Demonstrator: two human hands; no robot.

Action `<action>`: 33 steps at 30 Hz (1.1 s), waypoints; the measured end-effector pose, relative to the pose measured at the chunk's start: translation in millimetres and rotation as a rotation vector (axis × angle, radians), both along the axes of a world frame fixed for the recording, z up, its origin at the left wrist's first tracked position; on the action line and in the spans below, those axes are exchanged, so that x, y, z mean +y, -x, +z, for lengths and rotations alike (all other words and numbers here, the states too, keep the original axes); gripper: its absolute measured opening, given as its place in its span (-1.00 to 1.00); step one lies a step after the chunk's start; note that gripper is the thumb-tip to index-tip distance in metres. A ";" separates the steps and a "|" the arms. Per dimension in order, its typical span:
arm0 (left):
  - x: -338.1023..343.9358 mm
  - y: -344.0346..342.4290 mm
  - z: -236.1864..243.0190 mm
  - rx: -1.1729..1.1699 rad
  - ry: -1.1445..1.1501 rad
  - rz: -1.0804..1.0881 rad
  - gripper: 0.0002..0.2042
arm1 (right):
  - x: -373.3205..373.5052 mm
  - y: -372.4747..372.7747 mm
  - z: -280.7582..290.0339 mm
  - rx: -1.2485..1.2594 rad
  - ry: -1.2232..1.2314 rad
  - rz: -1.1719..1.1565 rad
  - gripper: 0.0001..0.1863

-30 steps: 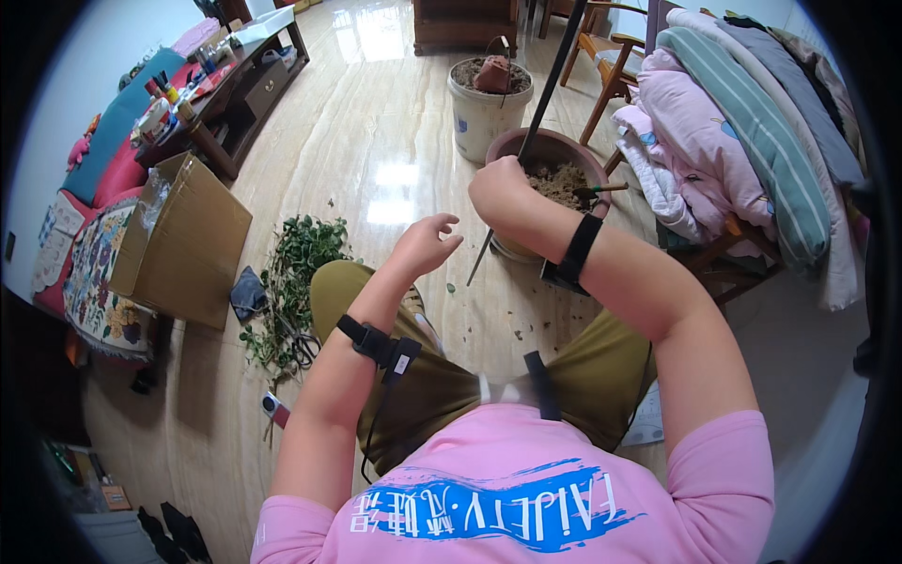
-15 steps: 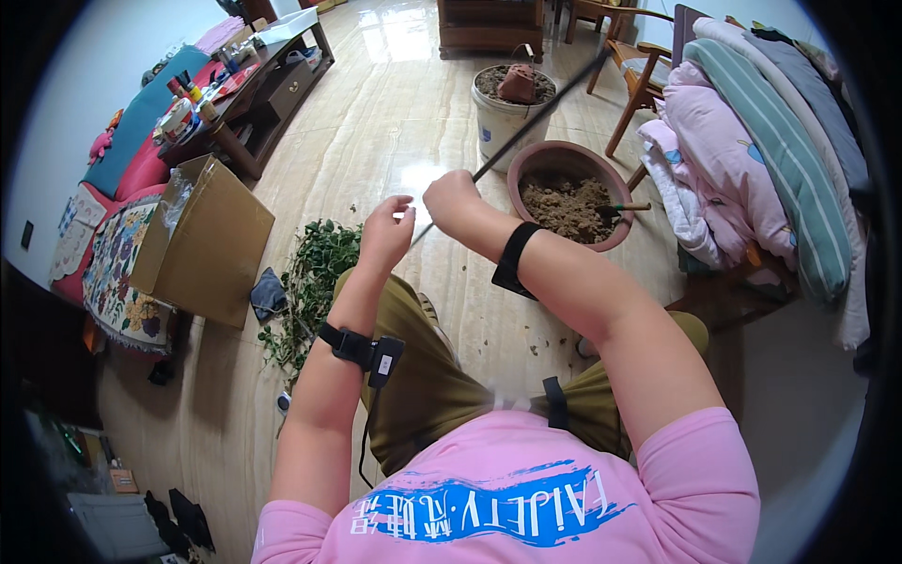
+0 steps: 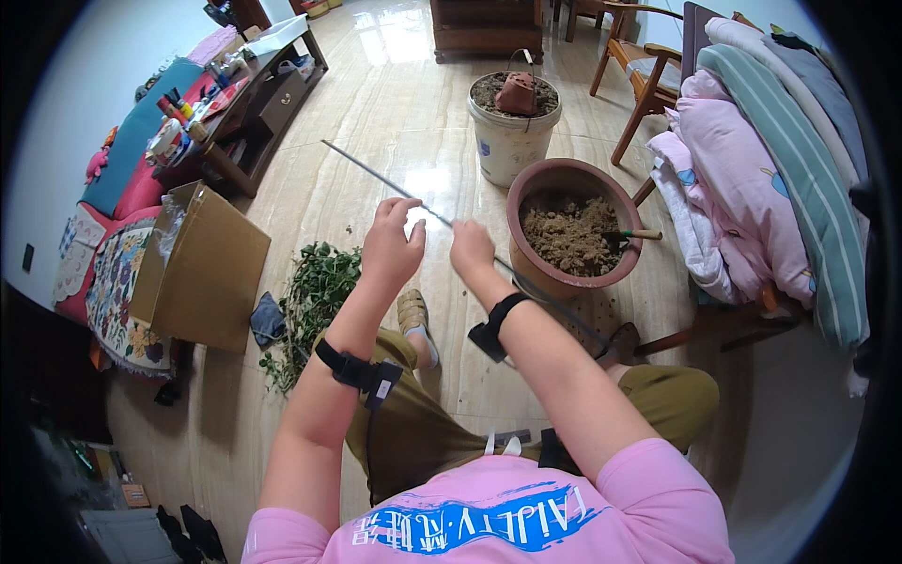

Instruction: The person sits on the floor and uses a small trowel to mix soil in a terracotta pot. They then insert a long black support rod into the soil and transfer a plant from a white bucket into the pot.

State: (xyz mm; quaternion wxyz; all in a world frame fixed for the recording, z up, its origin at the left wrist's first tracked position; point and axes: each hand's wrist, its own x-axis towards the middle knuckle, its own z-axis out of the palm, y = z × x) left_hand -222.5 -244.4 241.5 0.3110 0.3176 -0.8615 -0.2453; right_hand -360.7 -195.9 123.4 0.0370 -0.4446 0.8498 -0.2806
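A long, thin dark rod point(image 3: 369, 170) slants from the upper left down to the right, its lower part passing under my right forearm. My right hand point(image 3: 473, 248) is closed around its middle. Close to the rod, my left hand point(image 3: 392, 242) has thumb and fingers apart; the fingertips overlap the rod in view, and I cannot tell whether they touch it. Right of my right hand stands a round reddish-brown pot point(image 3: 520, 214) of loose brown soil point(image 3: 568, 233). A trowel-like tool with a wooden handle point(image 3: 643, 234) is stuck in that soil.
Beyond the pot is a white bucket point(image 3: 507, 148) of soil with a small reddish pot point(image 3: 517, 94) on top. Cut leafy stems point(image 3: 315, 291) lie at left beside a cardboard box point(image 3: 211, 268). Folded quilts point(image 3: 728, 160) are piled at right, near a wooden chair point(image 3: 648, 80).
The rod has swung from slanting up to the right to slanting up to the left. My right hand has moved lower and slightly right; my left hand has shifted slightly right and down.
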 end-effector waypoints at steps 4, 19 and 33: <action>-20.4 23.4 -35.0 -0.014 -0.117 -0.044 -0.70 | 0.4 -3.9 -93.1 -0.263 -0.175 -0.030 -0.78; -50.3 43.3 -58.4 -0.487 -0.120 -0.162 -0.63 | 200.8 5.8 -307.9 -0.368 -1.153 0.257 -0.71; -85.2 23.3 -61.7 -0.661 -0.177 -0.018 -0.67 | -193.1 217.8 -4.3 0.158 -0.413 -0.042 -0.66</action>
